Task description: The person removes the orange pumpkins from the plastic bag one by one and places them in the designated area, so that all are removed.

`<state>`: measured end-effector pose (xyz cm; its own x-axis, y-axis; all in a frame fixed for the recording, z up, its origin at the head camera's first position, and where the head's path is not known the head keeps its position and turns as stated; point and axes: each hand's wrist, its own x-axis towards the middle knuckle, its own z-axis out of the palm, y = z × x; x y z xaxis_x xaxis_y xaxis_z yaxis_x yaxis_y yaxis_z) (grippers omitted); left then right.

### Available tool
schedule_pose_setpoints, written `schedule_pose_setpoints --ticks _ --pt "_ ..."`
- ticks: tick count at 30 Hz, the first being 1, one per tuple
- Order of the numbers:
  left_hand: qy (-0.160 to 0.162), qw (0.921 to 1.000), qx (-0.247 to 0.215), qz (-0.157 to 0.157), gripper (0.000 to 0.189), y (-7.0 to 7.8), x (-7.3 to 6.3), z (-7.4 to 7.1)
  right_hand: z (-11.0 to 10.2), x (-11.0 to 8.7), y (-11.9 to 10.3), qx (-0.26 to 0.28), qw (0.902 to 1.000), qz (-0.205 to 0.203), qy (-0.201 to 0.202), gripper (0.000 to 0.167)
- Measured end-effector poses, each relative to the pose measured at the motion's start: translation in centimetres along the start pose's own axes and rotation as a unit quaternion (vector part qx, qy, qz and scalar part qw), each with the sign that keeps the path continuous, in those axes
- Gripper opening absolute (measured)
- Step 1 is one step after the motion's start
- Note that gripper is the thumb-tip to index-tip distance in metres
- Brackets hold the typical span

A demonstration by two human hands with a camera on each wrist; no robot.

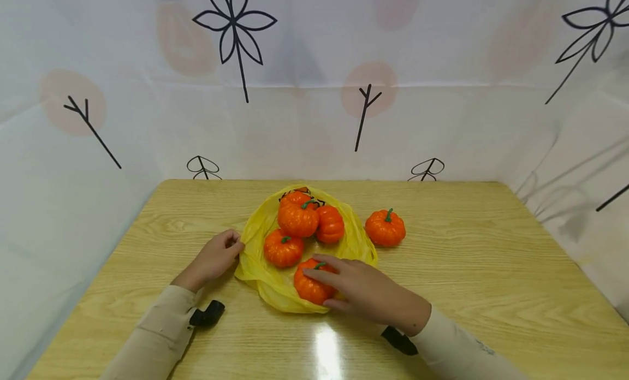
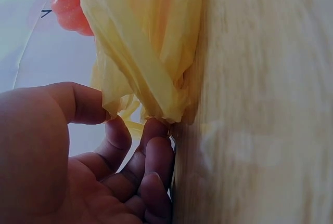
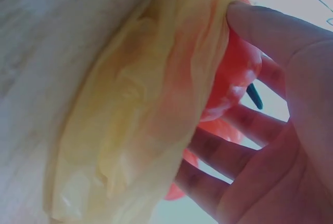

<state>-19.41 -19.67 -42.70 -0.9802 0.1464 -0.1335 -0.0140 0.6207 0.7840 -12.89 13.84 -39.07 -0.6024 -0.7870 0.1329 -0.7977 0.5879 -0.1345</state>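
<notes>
- Five orange pumpkins (image 1: 298, 220) sit in the open yellow bag (image 1: 260, 281); the rearmost is partly hidden by the one in front of it.
- The front pumpkin (image 1: 310, 288) lies just inside the bag's near edge, green stem showing.
- The right hand (image 1: 366, 290) grasps that pumpkin, its fingers reaching over the top and its thumb at the near side, against the bag.
- The left hand (image 1: 216, 257) pinches the bag's left edge between thumb and fingers.
- A sixth pumpkin (image 1: 385, 229) stands upright just right of the bag.
- Bag and sixth pumpkin rest on the wood-grain table (image 1: 467, 271).
- Beige sleeves (image 1: 157, 331) cover both forearms.
- Behind rises a pale backdrop (image 1: 304, 129) with black line-drawn plants.
</notes>
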Motion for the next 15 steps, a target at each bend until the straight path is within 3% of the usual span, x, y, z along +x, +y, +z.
schedule_pose_setpoints --ticks 15 --pt "-0.001 0.9999 0.012 -0.002 0.018 0.0 0.0 -0.1 -2.1 -0.8 0.6 0.003 0.9994 0.014 0.032 0.062"
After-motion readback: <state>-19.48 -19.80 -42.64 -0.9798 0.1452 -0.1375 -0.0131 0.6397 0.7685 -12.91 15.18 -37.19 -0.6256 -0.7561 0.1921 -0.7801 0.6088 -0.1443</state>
